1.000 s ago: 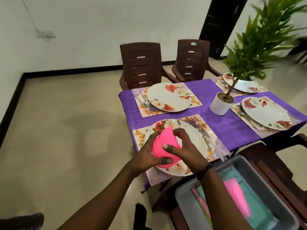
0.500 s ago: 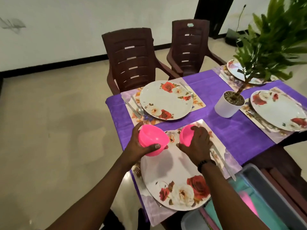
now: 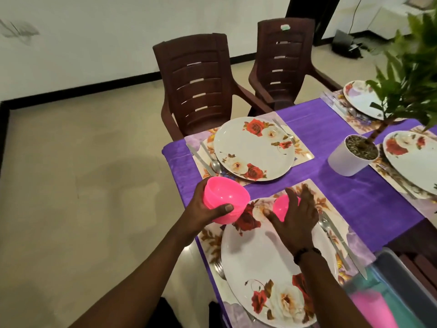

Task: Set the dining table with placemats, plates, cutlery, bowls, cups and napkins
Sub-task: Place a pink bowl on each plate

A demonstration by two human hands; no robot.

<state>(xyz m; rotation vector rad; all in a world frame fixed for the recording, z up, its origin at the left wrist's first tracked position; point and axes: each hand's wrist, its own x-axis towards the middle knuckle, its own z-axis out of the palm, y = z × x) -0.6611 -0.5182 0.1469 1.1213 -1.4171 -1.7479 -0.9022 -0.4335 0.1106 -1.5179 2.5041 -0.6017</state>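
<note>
Bowl (image 3: pixel 282 207) sits on the near plate (image 3: pixel 262 256) — right hand (image 3: pixel 295 218) over it, fingers spread. Left hand (image 3: pixel 203 209) grips the pink stack (image 3: pixel 224 200).

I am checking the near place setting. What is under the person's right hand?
Under the right hand a pink bowl sits at the far edge of the flowered plate. The hand covers most of the bowl, so its inside cannot be seen.

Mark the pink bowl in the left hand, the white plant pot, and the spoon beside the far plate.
pink bowl (image 3: pixel 225 197), head view, outer side wall.
white plant pot (image 3: pixel 344 162), head view, front wall.
spoon (image 3: pixel 215 165), head view, its bowl end.
</note>
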